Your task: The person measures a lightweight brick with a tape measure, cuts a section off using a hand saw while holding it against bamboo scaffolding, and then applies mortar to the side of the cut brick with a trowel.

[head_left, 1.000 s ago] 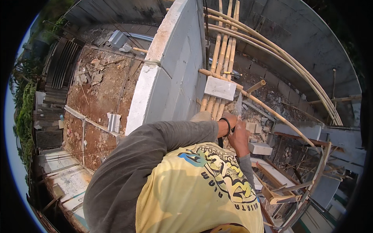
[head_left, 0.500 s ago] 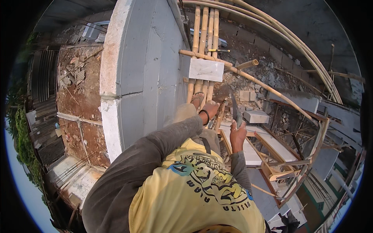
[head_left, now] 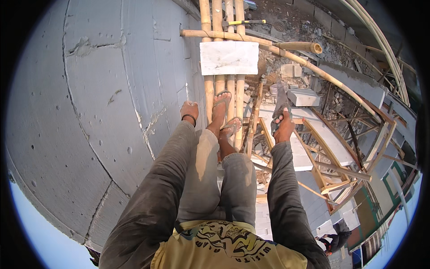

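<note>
My right hand is closed around a grey, dusty, flat-bladed hand tool, its blade pointing away from me; the blur hides its exact kind. My left hand, with a dark band at the wrist, is curled into a fist beside the grey block wall; nothing shows in it, and I cannot tell whether it touches the wall. Ahead, a white block lies across the bamboo poles that carry my sandalled feet. Beyond the block, a hammer with a yellow handle rests on the poles.
A bamboo rail slants off to the right, beside a cut bamboo end. Below on the right are a timber frame, a pale block and rubble. A person in dark clothes is at lower right.
My view has swung left, so the wall's face fills the left side. My left hand has moved from near my feet toward the wall. The right hand still holds the tool.
</note>
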`<state>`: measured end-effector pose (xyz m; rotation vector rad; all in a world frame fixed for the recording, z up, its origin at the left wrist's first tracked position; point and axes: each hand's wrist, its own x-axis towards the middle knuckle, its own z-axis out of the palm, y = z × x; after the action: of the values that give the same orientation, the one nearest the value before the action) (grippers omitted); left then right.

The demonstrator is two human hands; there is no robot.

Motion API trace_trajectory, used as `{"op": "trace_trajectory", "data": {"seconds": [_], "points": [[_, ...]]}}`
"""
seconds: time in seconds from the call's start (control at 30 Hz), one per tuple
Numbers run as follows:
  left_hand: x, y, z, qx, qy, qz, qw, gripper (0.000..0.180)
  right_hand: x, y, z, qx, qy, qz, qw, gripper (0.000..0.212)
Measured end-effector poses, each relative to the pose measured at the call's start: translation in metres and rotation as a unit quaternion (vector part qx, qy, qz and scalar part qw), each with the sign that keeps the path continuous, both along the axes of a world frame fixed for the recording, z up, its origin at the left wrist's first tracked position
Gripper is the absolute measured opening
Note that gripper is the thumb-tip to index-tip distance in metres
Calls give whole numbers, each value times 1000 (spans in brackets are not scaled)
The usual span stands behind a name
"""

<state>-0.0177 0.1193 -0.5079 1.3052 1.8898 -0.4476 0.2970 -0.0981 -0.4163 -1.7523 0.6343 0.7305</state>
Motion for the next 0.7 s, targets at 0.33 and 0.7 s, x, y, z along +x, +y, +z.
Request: {"op": "trace_trajectory", "data": {"seconds": [0.33,0.7], "points": [[70,83,-165,131,-130,-21,983,54,53,64,-290,-50,-9,115,992,20],[134,106,-233,188,-249,42,949,52,63,107,-365,37,7,142,989,46]]}}
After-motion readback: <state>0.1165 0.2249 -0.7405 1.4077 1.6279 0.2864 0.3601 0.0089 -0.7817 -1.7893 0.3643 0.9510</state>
